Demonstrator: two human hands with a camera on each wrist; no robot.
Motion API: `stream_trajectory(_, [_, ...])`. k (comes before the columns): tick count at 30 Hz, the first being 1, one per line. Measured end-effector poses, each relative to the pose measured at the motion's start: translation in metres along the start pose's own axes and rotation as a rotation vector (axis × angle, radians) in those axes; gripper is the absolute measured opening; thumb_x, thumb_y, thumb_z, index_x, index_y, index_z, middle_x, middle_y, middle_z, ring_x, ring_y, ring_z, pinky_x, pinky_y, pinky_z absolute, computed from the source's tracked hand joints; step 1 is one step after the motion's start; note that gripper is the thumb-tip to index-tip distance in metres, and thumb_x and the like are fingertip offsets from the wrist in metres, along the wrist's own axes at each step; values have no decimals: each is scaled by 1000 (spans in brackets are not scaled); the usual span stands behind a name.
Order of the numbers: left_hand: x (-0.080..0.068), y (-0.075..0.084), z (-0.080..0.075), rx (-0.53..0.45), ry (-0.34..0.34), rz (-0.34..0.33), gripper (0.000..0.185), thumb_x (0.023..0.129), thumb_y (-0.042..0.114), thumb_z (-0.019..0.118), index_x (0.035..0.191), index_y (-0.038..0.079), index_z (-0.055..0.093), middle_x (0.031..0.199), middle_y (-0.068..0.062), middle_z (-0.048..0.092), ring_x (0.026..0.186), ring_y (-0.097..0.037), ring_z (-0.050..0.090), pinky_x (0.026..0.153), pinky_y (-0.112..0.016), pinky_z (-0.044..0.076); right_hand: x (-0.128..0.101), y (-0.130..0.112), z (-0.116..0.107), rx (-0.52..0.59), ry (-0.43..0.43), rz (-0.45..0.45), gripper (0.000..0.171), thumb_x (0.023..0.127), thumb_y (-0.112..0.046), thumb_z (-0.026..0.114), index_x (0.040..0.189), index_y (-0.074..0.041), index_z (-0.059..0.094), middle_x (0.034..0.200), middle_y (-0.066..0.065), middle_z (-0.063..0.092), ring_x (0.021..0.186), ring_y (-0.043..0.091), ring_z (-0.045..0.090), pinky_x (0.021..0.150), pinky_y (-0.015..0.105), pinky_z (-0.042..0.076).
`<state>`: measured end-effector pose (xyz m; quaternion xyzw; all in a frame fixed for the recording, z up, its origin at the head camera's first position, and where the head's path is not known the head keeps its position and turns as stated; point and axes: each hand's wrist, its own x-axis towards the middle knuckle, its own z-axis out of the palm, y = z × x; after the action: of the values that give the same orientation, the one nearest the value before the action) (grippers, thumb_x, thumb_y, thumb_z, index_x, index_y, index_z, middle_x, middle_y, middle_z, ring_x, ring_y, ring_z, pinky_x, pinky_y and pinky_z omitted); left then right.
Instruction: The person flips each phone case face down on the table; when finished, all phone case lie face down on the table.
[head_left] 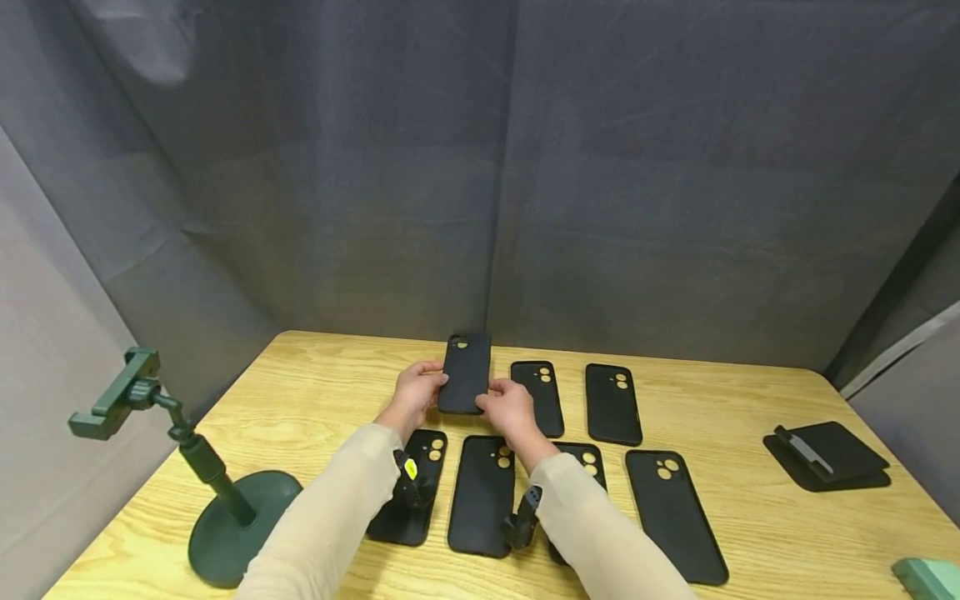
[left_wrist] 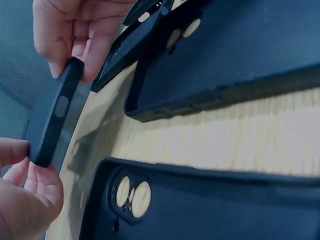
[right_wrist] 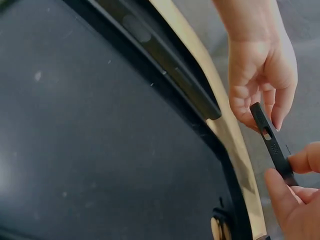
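Dark green stand [head_left: 204, 461] with round base [head_left: 217, 546], on left of wood-grain table [head_left: 795, 537]. Grey curtain [head_left: 637, 183] hanging behind. Black folded item [head_left: 843, 450] at right; green object [head_left: 928, 578], near right corner.

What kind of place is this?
Probably a work or filming corner: a wooden table in front of a grey curtain, with a green phone stand and several black phone cases.

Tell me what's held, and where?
A phone case, pinched toward its lower end: the left hand at one side, the right hand at the other.
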<state>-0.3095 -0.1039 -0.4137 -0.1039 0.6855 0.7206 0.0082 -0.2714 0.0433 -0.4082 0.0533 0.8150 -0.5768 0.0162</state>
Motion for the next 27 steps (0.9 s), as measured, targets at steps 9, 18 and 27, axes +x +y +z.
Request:
stream_trajectory(9, [-2,-5,-3,205,11,-14,32,84,-6,56,117,-4,58,105,-18,60,73,-14,55,63,-22,45,3,6,7,-141,-46,50,44,85,-12,62,125,3,54,123,22,56,77,22,68,76,40,52])
stream_trajectory(18, [-3,-5,-5,329,8,-32,34,83,-6,57,117,-3,59,115,-20,57,94,-24,57,79,-31,47,5,10,10,-251,-65,52,35,84,-13,65,114,2,59,106,18,62,66,17,63,66,33,51])
stream_trajectory(27, [-1,-9,-8,431,3,-30,34,80,-8,59,114,-6,59,116,-21,56,99,-27,56,82,-34,48,6,9,14,-329,-84,28,31,85,-16,64,111,1,61,78,9,62,62,16,58,66,35,49])
